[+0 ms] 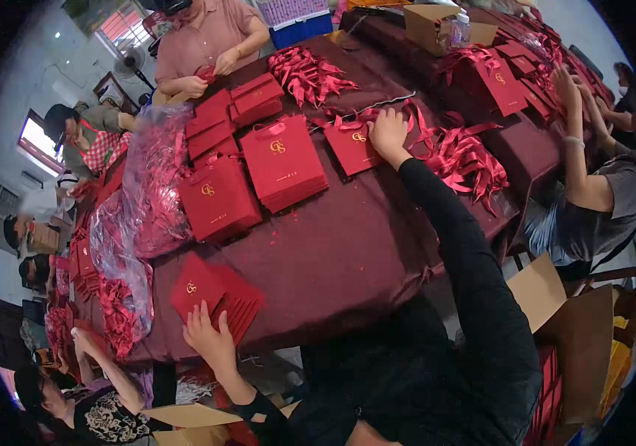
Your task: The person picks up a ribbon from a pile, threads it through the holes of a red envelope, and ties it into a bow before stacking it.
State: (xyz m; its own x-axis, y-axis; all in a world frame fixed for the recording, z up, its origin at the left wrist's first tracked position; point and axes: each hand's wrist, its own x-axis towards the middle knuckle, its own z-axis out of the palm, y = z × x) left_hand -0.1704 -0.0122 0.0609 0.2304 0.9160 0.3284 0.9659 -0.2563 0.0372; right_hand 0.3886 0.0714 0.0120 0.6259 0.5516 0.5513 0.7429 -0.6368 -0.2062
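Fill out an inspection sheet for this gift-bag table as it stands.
Surface: long table under a maroon cloth.
Job's things: flat red bag under the right hand; fanned red bags at the near edge, touched by the left hand.
Clutter: bag stacks, ribbon piles, plastic sheeting, cardboard box.
Grips: both hands open, flat on bags.
Cables: nothing seen.
Surroundings: other people working around the table; standing fan; windows at left.
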